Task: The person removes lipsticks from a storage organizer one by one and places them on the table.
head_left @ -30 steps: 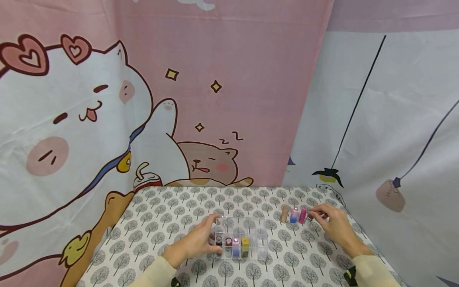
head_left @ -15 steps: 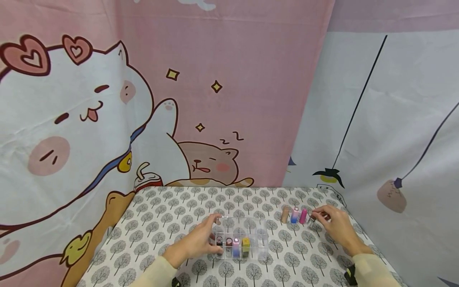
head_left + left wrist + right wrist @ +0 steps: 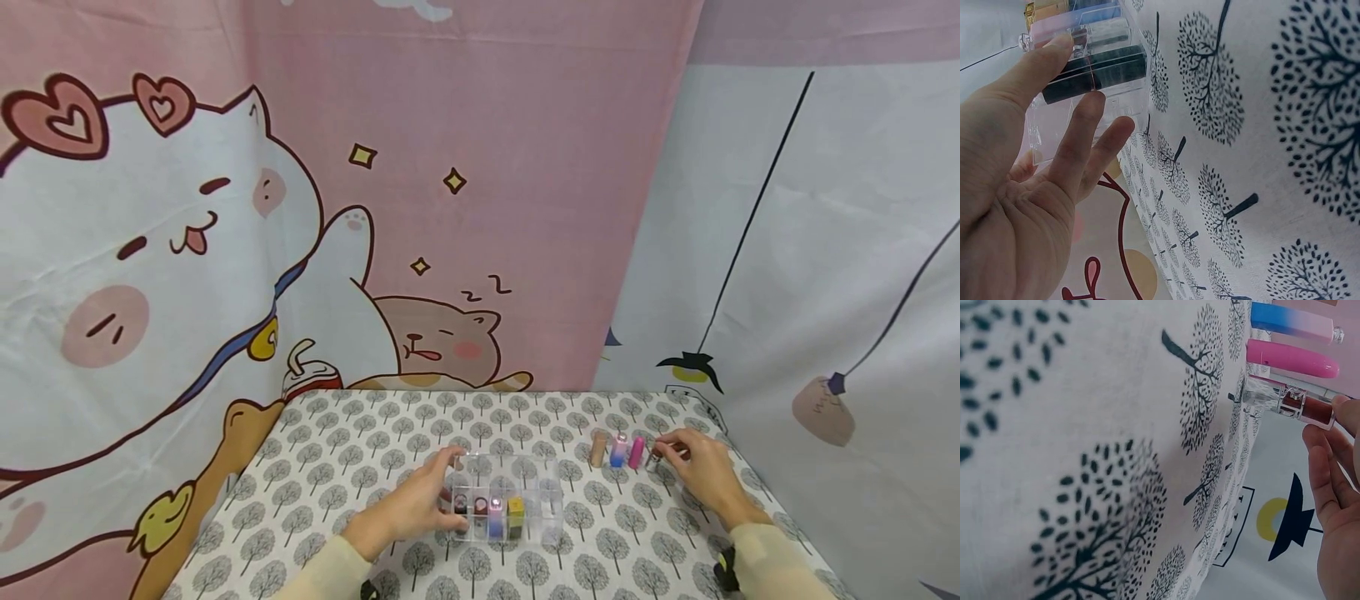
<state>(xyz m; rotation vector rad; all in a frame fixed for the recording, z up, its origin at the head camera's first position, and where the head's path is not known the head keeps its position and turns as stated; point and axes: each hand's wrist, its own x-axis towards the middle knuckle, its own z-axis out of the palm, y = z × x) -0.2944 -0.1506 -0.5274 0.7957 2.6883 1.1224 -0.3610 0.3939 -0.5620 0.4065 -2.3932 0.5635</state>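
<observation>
My left hand [image 3: 408,508] grips the left end of a clear compartment organizer [image 3: 551,532]; in the left wrist view the thumb lies across its side, near a black tube [image 3: 1097,75]. In its front row stand that tube, a clear tube with a reddish-brown top [image 3: 481,507], a pink-and-blue lipstick [image 3: 496,518] and a yellow-topped tube [image 3: 515,517]. At the right, the fingertips of my right hand [image 3: 705,475] pinch the upper end of a clear-and-brown lipstick tube [image 3: 1291,403]. It stands upright, its base at or close to the cloth.
Left of the pinched tube stand a magenta lipstick [image 3: 637,452], another pink-and-blue lipstick [image 3: 618,451] and a tan tube [image 3: 598,448] in a row. A tree-patterned cloth [image 3: 337,467] covers the table. Printed curtains [image 3: 555,208] hang behind and beside it.
The right fingers and the lipstick tube have shifted slightly, and more of the tube shows beneath the fingertips than a second ago. The left hand and the organizer stay put.
</observation>
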